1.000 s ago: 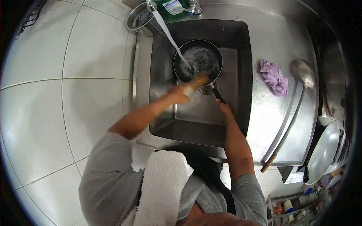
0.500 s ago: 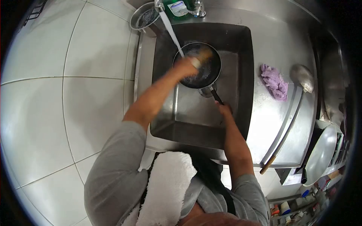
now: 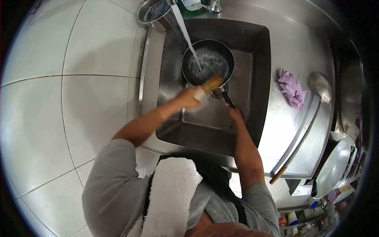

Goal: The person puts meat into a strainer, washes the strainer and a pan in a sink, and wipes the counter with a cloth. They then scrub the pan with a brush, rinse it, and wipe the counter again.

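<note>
Clasped in my left hand (image 3: 188, 98) is a scrubbing brush (image 3: 213, 81) with tan bristles and a pale handle. Its bristles are over the near rim of a round black frying pan (image 3: 229, 55) in the sink. A stream of tap water (image 3: 184, 31) falls into the pan, where the water swirls and foams. My right hand (image 3: 236, 114) grips the pan's black handle (image 3: 227, 99), at the near right of the pan. Both hands are over the steel sink (image 3: 205, 136).
To the right of the sink lie a crumpled purple cloth (image 3: 291, 89) and a long-handled ladle (image 3: 320, 85). A metal container (image 3: 154, 12) stands by the tap at the back left. Farther right is a large metal pan (image 3: 333, 168). White tiles (image 3: 98, 51) lie to the left.
My left hand has drawn the brush from inside the pan back toward me, to its near rim. More churning water now shows in the pan. My right hand keeps hold of the handle.
</note>
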